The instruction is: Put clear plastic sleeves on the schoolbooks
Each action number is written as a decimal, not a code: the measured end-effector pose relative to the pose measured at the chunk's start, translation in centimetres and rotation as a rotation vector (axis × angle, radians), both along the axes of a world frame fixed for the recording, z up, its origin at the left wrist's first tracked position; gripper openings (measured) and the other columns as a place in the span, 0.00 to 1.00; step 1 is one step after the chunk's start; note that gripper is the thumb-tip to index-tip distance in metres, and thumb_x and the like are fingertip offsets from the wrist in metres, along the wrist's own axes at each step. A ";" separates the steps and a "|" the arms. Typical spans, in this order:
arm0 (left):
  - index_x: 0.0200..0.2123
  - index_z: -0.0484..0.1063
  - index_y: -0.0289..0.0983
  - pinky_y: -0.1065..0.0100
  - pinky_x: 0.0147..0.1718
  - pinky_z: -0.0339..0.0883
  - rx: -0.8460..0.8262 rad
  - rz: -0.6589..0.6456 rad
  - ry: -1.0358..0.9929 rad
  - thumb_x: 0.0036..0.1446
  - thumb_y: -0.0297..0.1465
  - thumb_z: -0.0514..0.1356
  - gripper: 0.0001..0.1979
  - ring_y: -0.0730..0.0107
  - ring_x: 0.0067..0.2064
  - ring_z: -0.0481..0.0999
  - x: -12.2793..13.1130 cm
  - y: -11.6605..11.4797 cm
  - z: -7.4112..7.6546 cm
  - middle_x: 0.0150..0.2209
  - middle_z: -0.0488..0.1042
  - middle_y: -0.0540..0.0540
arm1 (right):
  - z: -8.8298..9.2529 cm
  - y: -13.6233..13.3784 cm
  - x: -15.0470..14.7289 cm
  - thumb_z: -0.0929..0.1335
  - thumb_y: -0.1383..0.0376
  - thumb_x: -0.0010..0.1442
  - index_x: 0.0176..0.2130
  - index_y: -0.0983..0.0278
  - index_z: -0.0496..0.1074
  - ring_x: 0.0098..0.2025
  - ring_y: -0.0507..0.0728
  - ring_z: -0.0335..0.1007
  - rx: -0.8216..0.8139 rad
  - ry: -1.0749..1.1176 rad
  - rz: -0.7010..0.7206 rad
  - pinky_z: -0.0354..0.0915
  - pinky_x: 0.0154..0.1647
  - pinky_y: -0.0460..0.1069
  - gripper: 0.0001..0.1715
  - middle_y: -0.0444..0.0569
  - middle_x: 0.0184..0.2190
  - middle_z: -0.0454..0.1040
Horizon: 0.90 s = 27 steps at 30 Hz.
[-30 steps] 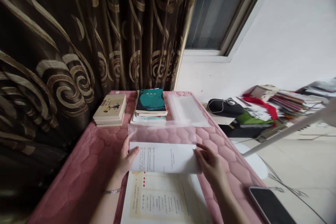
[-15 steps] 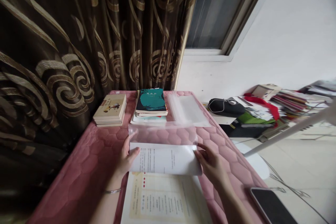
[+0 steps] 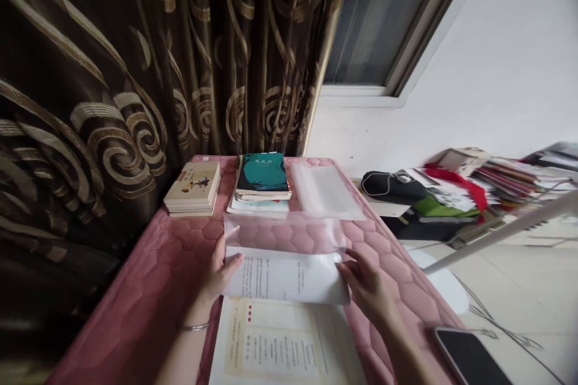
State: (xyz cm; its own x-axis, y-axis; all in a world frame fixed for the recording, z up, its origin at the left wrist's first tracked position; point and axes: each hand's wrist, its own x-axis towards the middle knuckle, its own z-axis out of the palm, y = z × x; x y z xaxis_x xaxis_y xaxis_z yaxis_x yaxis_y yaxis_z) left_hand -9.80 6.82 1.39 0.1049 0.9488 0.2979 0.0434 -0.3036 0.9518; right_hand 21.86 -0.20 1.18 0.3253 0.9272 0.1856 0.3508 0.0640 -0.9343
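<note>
The left hand [image 3: 215,277] pinches one side of a white printed page [image 3: 284,277], thumb on top; the right hand [image 3: 368,286] grips the opposite edge. Clear film [image 3: 282,234] sticks out loose beyond the page, so I'd call this fitting partway done, with that end unsettled. Nearer, a cream page [image 3: 280,343] looks uncovered on the pink padded surface [image 3: 401,283]. Beyond, more clear sheets [image 3: 332,189] lie beside a teal-covered book [image 3: 262,173], apparently unused.
</note>
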 end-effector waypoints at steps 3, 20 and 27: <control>0.57 0.64 0.37 0.54 0.61 0.54 -0.005 -0.009 0.023 0.53 0.39 0.62 0.29 0.51 0.61 0.63 0.0 0.1 0.2 0.56 0.69 0.39 | -0.2 0.0 0.1 0.66 0.47 0.57 0.47 0.64 0.66 0.26 0.55 0.67 0.012 0.001 0.001 0.62 0.25 0.47 0.28 0.46 0.25 0.72; 0.57 0.62 0.38 0.56 0.58 0.58 -0.032 0.006 0.032 0.56 0.40 0.60 0.27 0.54 0.60 0.65 0.3 0.1 -0.1 0.58 0.66 0.38 | 0.5 0.7 -0.6 0.70 0.40 0.46 0.24 0.64 0.69 0.24 0.53 0.60 -0.122 0.218 -0.013 0.55 0.21 0.46 0.30 0.45 0.21 0.67; 0.58 0.61 0.38 0.55 0.56 0.60 -0.084 0.044 0.039 0.52 0.39 0.63 0.31 0.55 0.56 0.68 0.6 -0.4 0.1 0.57 0.67 0.39 | 1.0 0.8 -1.2 0.68 0.38 0.45 0.21 0.64 0.67 0.22 0.50 0.53 -0.105 0.088 -0.136 0.50 0.19 0.45 0.32 0.43 0.17 0.62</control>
State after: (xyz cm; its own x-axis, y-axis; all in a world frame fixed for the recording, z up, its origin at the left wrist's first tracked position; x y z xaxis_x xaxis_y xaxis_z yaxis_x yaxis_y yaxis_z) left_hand -9.20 6.44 1.47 0.0721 0.9744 0.2131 0.0924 -0.2193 0.9713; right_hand 20.63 0.58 2.22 0.4594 0.8865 0.0558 0.2661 -0.0774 -0.9608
